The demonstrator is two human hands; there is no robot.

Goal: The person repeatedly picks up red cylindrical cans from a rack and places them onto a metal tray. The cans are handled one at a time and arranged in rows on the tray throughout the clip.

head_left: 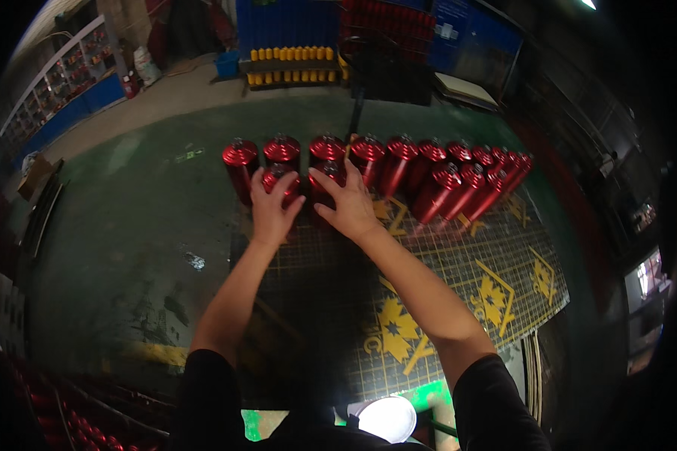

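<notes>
My left hand (271, 209) is wrapped round the upper part of a glossy red metal cylinder (280, 181), shaped like a fire extinguisher body. Beside it, my right hand (348, 207) grips a second red cylinder (326, 179), its thumb and fingers on either side of the top. Both cylinders stand upright at the near side of a row of similar ones, and my hands hide much of their bodies. Another red cylinder (241, 167) stands at the row's left end. Several more, such as a front one (438, 194), extend to the right.
The cylinders stand on a table with a dark gridded mat (459, 282) bearing yellow leaf patterns. A white round object (387, 419) is by the near edge. Farther off, yellow cylinders line a rack (292, 68), near a blue bin (226, 65). Green floor (139, 225) stretches left.
</notes>
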